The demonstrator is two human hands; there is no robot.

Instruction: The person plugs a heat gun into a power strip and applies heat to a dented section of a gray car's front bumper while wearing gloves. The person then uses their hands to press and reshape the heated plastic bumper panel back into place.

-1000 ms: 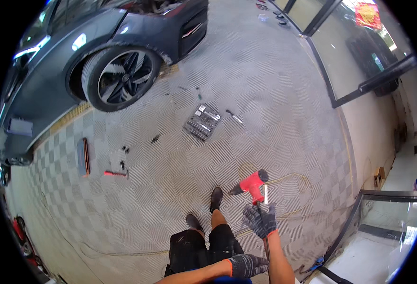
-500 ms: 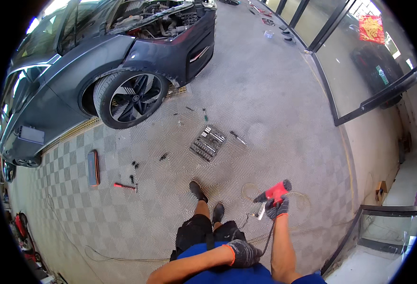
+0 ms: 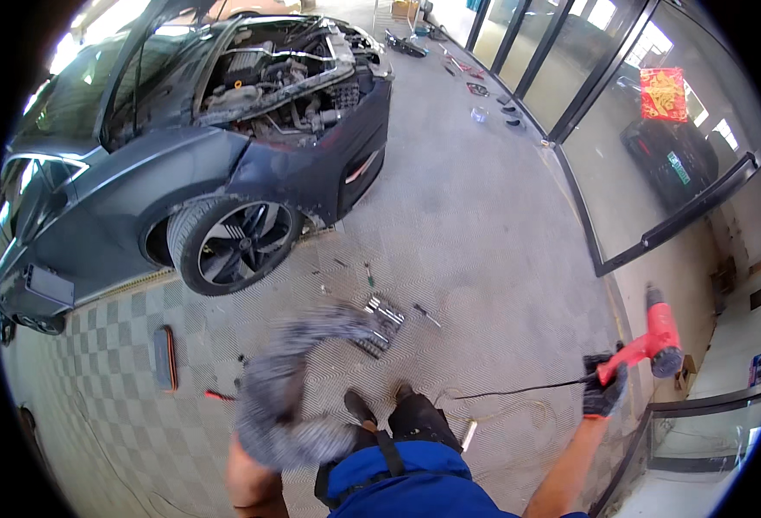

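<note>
In the head view, my right hand (image 3: 603, 393), gloved, grips a red pistol-shaped power tool (image 3: 644, 345) out at the right, its nozzle pointing upward and a black cord (image 3: 527, 386) running from it toward my body. My left hand (image 3: 277, 397), also gloved, is raised left of my waist and smeared by motion, so its fingers and anything in them are unclear. Beyond it on the floor are an open socket set (image 3: 380, 324), a long dark pouch with orange edging (image 3: 164, 358) and a red-handled tool (image 3: 219, 394), partly hidden.
A grey car (image 3: 139, 190) with an exposed engine bay (image 3: 277, 78) and front wheel (image 3: 234, 246) stands at the upper left. Glass doors (image 3: 605, 190) line the right. A glass-topped framed unit (image 3: 691, 440) is at lower right. Loose parts (image 3: 475, 89) lie farther back.
The red tool has swung right and upward in my right hand, turning nozzle-up. My left hand has risen leftward from near the cord. The view has tilted up, showing more engine bay.
</note>
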